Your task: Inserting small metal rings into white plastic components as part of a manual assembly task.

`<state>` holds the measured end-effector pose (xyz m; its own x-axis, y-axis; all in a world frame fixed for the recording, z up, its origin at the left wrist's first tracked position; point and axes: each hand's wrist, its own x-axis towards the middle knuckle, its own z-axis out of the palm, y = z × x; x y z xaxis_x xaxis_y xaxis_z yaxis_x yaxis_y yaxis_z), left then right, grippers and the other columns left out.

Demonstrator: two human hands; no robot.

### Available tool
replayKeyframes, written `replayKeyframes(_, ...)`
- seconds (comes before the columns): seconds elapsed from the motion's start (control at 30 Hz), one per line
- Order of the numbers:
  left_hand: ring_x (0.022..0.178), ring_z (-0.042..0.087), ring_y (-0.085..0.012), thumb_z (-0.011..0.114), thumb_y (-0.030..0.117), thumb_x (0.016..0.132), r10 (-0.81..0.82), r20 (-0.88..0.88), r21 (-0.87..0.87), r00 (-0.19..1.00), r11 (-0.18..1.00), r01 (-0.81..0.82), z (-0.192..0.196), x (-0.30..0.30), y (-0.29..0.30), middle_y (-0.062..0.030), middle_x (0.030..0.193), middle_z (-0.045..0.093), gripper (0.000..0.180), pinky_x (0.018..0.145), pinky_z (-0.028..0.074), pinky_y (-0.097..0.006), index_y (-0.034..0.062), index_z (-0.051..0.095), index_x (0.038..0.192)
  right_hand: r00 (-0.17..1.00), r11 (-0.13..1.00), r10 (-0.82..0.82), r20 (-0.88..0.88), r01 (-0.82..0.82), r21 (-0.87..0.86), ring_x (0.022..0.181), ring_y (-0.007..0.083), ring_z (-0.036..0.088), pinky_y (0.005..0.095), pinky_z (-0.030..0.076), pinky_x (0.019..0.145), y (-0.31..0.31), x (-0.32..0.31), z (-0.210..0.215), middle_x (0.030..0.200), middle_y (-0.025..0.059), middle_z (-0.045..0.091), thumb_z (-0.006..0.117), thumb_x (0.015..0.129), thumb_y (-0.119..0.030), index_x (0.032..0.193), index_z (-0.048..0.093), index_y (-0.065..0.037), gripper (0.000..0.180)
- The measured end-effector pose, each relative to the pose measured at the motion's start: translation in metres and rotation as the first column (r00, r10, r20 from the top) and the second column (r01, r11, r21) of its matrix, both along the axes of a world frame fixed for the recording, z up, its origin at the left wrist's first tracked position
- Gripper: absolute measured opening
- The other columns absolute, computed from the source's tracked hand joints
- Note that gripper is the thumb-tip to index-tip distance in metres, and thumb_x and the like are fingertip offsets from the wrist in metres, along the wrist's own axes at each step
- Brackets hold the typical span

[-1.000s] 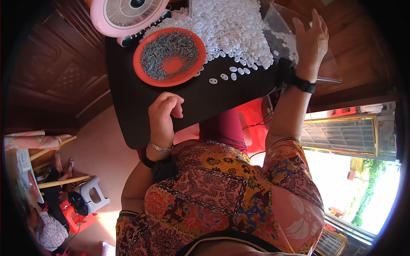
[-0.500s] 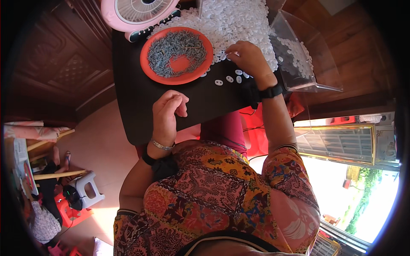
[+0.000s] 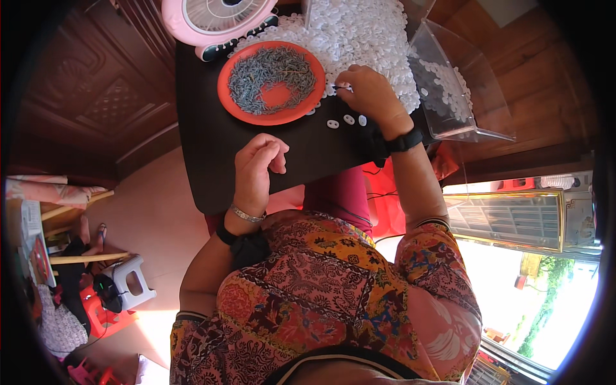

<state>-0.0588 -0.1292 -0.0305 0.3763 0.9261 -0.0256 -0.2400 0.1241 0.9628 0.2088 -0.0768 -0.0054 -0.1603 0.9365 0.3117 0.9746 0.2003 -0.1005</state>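
My right hand (image 3: pixel 374 96) reaches over the front edge of a heap of white plastic pieces (image 3: pixel 366 38). Its thumb and fingers are pinched together; a small dark bit shows at the tips, too small to name. Just below lie a few white oval pieces (image 3: pixel 333 124) with two holes each. Left of this hand sits an orange-red plate (image 3: pixel 224 106) holding many small grey screw-like pieces (image 3: pixel 256 64). In front of the plate, my left hand (image 3: pixel 258 163) hovers near the table edge, fingers curled against the thumb; whatever they may hold is hidden.
A pink fan (image 3: pixel 218 29) stands at the black table's (image 3: pixel 205 154) far left. At the right, a clear plastic bin (image 3: pixel 459 128) holds more white pieces. A grey stool (image 3: pixel 131 282) and a person's legs show on the floor at left.
My right hand has drawn slightly closer to the plate's right rim, and a dark bit now shows at its fingertips. My left hand keeps its curled pose. The view has shifted slightly.
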Motion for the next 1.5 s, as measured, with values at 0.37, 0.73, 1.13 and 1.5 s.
replayKeyframes(0.37, 0.057, 0.049, -0.0081, 0.047, 0.012, 0.089, 0.008, 0.061, -0.016, 0.998, 1.0, -0.007, -0.002, 0.0, 0.001, -0.0018, 0.064, 0.053, 0.02, 0.054, 0.04, -0.022, -0.0013, 0.06, 0.081, 0.996, 0.994, -0.076, -0.051, 0.072, -0.081, 0.081, 0.034, 0.062, 0.0454, 0.049, 0.071, 0.01, -0.003, -0.005, 0.085, 0.0145, 0.064, 0.053, 0.079, -0.019, 0.081, 0.064, -0.008, 0.016)
replayKeyframes(0.73, 0.058, 0.048, -0.0067, 0.05, 0.017, 0.089, -0.046, -0.006, 0.019, 0.999, 0.999, 0.046, -0.002, 0.006, 0.004, -0.0007, 0.067, 0.052, 0.017, 0.054, 0.04, -0.021, 0.0017, 0.058, 0.09, 0.748, 0.912, 0.052, -0.662, -0.306, -0.275, 0.07, 0.0095, 0.058, 0.0249, 0.045, 0.064, -0.039, -0.049, 0.036, 0.074, 0.0026, 0.062, 0.064, 0.081, -0.012, 0.084, 0.064, -0.001, 0.011)
replayKeyframes(1.13, 0.059, 0.047, -0.0076, 0.047, 0.023, 0.093, -0.066, -0.01, 0.073, 0.998, 0.995, 0.067, -0.002, -0.009, 0.0, -0.0015, 0.068, 0.053, 0.023, 0.056, 0.04, -0.022, 0.002, 0.054, 0.087, 0.722, 0.89, 0.096, -0.686, -0.371, -0.266, 0.06, 0.0187, 0.06, 0.0294, 0.046, 0.056, -0.054, -0.109, 0.035, 0.067, 0.0089, 0.062, 0.066, 0.075, -0.013, 0.08, 0.064, -0.003, 0.012)
replayKeyframes(1.5, 0.053, 0.047, -0.0076, 0.048, 0.018, 0.091, -0.017, 0.069, -0.045, 0.997, 0.999, 0.02, 0.001, -0.023, 0.001, -0.0019, 0.061, 0.053, 0.021, 0.051, 0.037, -0.021, 0.0012, 0.056, 0.081, 0.926, 0.94, 0.332, -0.179, -0.34, -0.015, 0.071, 0.0242, 0.061, 0.0348, 0.049, 0.061, 0.013, -0.093, 0.035, 0.079, 0.008, 0.063, 0.061, 0.078, -0.012, 0.085, 0.065, -0.007, 0.009)
